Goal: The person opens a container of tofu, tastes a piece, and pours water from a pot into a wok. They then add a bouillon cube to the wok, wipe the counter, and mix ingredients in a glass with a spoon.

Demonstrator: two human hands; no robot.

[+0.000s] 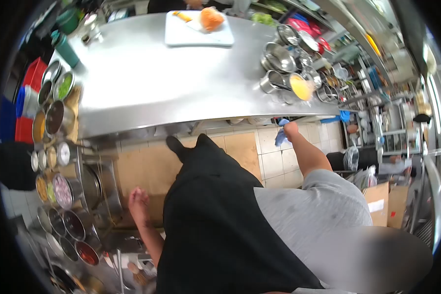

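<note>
My right hand [290, 129] is closed on a blue cloth [281, 137], which hangs beside the front edge of the steel table [181, 83]. Lower on the left, my left hand [138, 197] is held away from my black apron [213, 210], its fingers loosely bent and slightly apart. I see nothing in it, though the hand is small and a little blurred. Near that hand stands a side counter with metal containers, one holding chopped pink-white pieces [62, 190].
A white cutting board [199, 39] with a knife and an orange bundle lies at the table's far side. Metal bowls [279, 58] and a yellow-filled container [300, 87] crowd the right end. A green bottle [64, 48] stands left. Cardboard boxes [381, 203] are on my right.
</note>
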